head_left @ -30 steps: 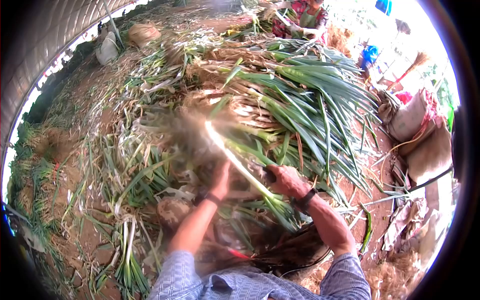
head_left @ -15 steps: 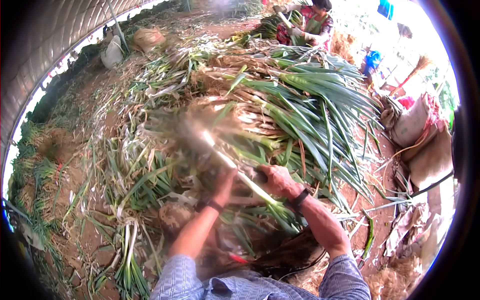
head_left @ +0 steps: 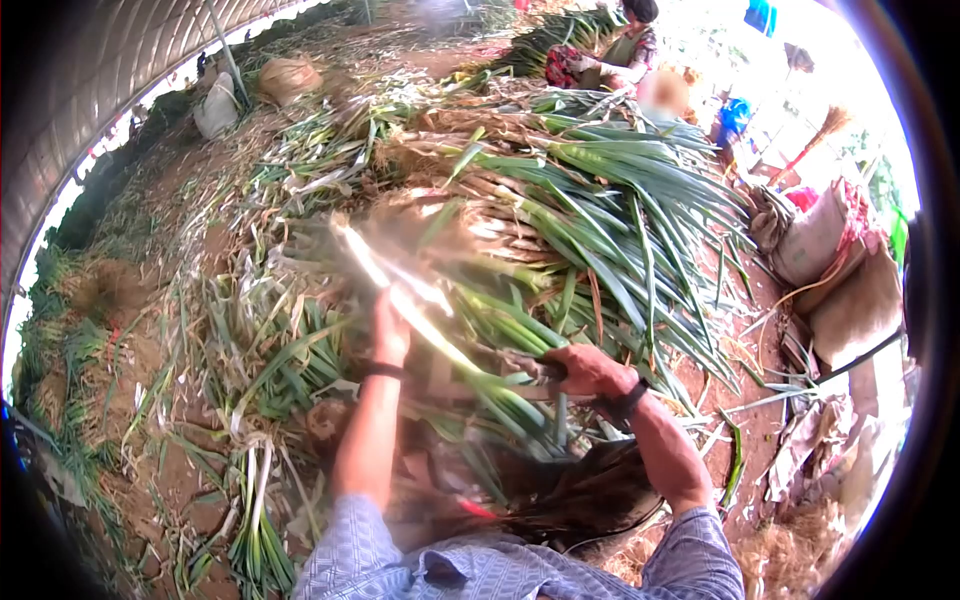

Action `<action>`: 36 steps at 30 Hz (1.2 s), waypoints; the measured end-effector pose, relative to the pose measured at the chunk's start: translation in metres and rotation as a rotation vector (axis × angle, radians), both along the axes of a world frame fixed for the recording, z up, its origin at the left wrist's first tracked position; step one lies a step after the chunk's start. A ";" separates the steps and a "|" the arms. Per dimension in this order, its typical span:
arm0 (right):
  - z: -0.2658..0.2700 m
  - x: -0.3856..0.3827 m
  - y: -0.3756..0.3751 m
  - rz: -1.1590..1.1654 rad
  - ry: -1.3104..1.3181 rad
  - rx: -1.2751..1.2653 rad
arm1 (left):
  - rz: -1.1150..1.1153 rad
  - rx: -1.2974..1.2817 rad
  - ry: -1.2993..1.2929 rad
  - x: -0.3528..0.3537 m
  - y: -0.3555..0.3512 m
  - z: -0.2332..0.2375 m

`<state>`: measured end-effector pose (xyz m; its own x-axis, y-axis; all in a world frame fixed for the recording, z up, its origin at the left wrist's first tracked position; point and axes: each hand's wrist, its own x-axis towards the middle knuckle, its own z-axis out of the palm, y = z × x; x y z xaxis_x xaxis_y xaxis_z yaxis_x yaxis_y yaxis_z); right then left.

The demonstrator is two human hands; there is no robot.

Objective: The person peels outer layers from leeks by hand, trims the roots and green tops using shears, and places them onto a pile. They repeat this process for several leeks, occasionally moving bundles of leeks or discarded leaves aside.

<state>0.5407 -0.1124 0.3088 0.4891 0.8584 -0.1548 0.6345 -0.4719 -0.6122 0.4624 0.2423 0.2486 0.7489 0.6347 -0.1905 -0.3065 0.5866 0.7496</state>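
My left hand [head_left: 391, 328] is closed around the white shank of a long green onion [head_left: 440, 345]. Its root end points up and left, and its green leaves slant down to the right toward my lap. My right hand [head_left: 590, 370] is wrapped round a dark tool [head_left: 543, 367], whose kind I cannot make out; its front end sits beside the leaves. Another pale shank, blurred, shows just right of my left hand. Beyond my hands lies a big pile of green onions [head_left: 600, 230], roots to the left and leaves to the right.
Stripped leaves [head_left: 270, 320] litter the soil on the left. A small bunch of green onions [head_left: 262, 530] lies at lower left. Stuffed sacks [head_left: 830, 240] stand on the right. A co-worker [head_left: 625, 55] sits behind the pile. A white sack [head_left: 216, 108] is at far left.
My left hand has moved up and left with the green onion, whose root end now sits higher. My right hand has shifted slightly right and down. The co-worker's arms have lowered.
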 end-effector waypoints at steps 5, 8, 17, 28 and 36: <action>-0.035 -0.014 -0.022 0.094 -0.078 -0.067 | -0.310 0.260 0.327 -0.015 -0.006 -0.103; -0.040 -0.023 -0.017 0.054 -0.100 -0.026 | -0.256 -0.060 0.313 -0.019 -0.023 -0.134; -0.025 -0.030 0.004 0.047 -0.211 0.088 | -0.008 0.027 0.110 -0.015 0.018 -0.007; 0.013 -0.031 0.022 0.107 -0.317 0.293 | -0.208 0.048 -0.318 -0.030 0.050 0.093; -0.010 -0.027 0.030 0.095 -0.286 0.275 | -0.144 0.018 -0.008 -0.007 0.060 0.035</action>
<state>0.5140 -0.0825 0.2993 0.3958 0.8922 0.2174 0.8304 -0.2466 -0.4996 0.4550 0.3024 0.2837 0.8339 0.5240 -0.1736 -0.2262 0.6112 0.7585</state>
